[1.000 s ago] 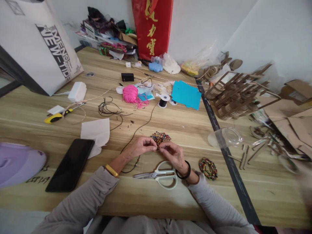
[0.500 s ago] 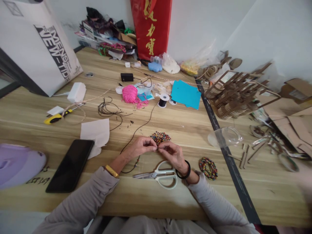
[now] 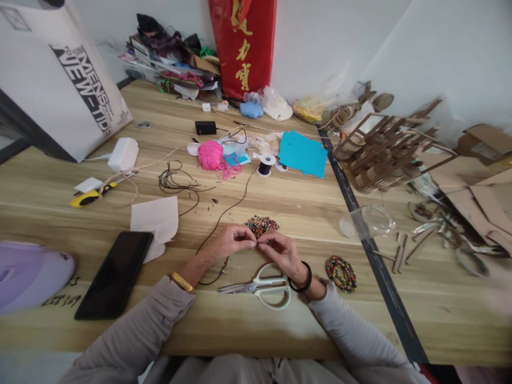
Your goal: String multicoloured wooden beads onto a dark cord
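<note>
Both hands meet fingertip to fingertip at the near edge of a pile of small multicoloured beads (image 3: pixel 262 224). My left hand (image 3: pixel 232 241) is closed in a pinch on the thin black cord (image 3: pixel 230 211), which passes under my wrist and carries a few threaded beads (image 3: pixel 224 265) below it. Thumb and forefinger of my right hand (image 3: pixel 282 250) pinch a tiny dark bead against the cord's end, mostly hidden by the fingertips. White-handled scissors (image 3: pixel 272 297) lie just below the hands. A coiled strand of beads (image 3: pixel 341 274) rests right of my right wrist.
The cord leads back to a white spool (image 3: pixel 266 165). Around it lie pink yarn (image 3: pixel 210 154), blue sheets (image 3: pixel 303 153) and loose black cord (image 3: pixel 176 178). A phone (image 3: pixel 114 274), white paper (image 3: pixel 154 218) and a yellow cutter (image 3: pixel 86 199) are left; wooden racks (image 3: pixel 384 154) stand right.
The view has shifted slightly. Both hands keep nearly the same pinch at the beads, with only slight fingertip movement.
</note>
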Demonstrator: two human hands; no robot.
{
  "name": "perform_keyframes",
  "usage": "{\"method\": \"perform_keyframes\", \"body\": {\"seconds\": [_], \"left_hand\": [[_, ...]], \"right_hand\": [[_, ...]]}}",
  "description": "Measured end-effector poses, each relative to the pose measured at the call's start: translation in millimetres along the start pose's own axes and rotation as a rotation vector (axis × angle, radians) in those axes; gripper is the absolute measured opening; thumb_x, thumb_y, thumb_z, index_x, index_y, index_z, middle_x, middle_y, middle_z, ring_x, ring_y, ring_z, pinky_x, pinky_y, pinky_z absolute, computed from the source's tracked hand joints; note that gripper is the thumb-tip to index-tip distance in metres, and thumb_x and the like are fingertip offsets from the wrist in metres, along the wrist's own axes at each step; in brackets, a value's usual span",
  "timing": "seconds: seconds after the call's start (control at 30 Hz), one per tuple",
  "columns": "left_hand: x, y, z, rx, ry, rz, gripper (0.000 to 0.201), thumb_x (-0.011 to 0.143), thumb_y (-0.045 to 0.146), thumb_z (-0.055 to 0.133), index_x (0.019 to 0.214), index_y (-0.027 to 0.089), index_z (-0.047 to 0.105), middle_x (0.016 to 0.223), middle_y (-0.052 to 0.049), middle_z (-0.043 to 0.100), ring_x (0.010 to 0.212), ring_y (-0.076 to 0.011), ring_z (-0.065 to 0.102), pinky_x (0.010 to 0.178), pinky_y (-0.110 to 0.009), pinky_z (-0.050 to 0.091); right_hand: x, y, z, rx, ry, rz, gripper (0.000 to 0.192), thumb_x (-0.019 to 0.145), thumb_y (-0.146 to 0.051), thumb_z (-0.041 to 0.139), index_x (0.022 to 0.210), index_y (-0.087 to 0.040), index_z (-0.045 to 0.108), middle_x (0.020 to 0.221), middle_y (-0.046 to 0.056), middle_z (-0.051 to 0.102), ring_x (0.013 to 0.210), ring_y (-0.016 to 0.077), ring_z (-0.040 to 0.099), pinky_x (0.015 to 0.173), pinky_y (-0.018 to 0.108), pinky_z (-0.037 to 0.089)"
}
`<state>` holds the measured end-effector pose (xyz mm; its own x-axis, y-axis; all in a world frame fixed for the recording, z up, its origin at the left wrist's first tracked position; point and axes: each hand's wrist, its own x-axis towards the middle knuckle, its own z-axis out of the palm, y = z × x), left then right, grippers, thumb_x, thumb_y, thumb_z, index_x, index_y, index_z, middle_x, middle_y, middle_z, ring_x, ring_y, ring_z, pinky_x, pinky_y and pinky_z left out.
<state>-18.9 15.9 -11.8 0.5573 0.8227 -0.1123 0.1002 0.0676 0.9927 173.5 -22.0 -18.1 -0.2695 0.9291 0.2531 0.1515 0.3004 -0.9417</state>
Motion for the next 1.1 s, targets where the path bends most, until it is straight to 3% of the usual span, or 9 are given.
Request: {"method": "perform_keyframes", "body": {"seconds": [1.1], "left_hand": [[-0.3,3.7,-0.1,0.009,-0.002,-0.065,0.020,0.071,0.030,0.070,0.076,0.011,0.066,0.068,-0.001,0.063,0.066,-0.0118,0.054,0.065,-0.023,0.041]], "right_hand": [[-1.0,3.3,1.3,0.059,-0.003,0.006,0.019,0.086,-0.037,0.063,0.087,-0.019,0.066,0.079,0.005,0.067,0.071,0.0145,0.062,0.065,0.025,0.050]]}}
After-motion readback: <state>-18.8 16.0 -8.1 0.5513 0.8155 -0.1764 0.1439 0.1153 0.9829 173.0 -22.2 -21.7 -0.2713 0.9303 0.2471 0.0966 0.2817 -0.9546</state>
